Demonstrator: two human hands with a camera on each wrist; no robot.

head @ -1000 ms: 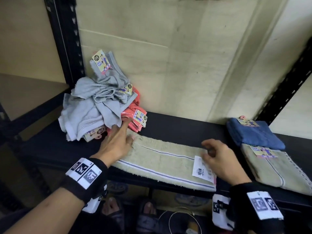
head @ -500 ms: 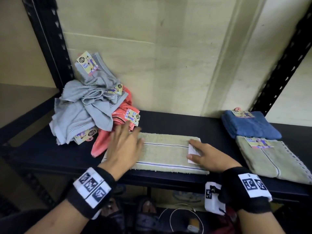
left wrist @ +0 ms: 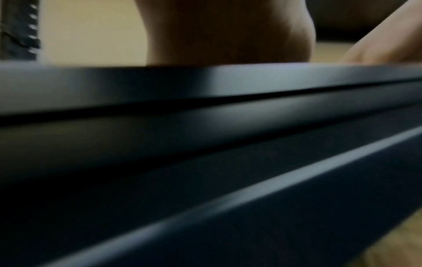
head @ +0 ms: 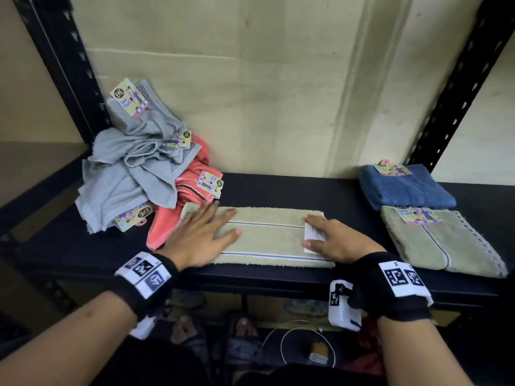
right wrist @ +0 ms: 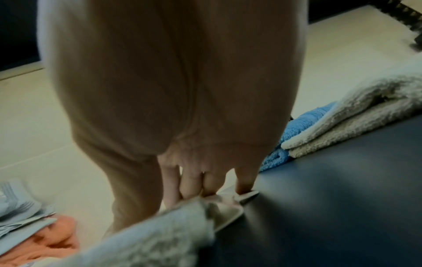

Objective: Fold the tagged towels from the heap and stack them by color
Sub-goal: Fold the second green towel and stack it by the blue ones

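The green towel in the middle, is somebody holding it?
Not gripped. The left hand presses flat on the green towel's left end; the right hand presses its right end.

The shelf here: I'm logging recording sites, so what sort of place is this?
Probably a storeroom or shop back room, not a home laundry. The black slotted-steel shelf stands against a bare wall, and the heap and the folded beige towel still carry retail tags.

A beige towel (head: 267, 236) lies folded into a long strip at frame centre, white tag (head: 312, 237) at its right end. The heap (head: 133, 174) of grey and coral towels sits upper left; folded blue (head: 404, 189) and beige (head: 443, 240) towels lie right.
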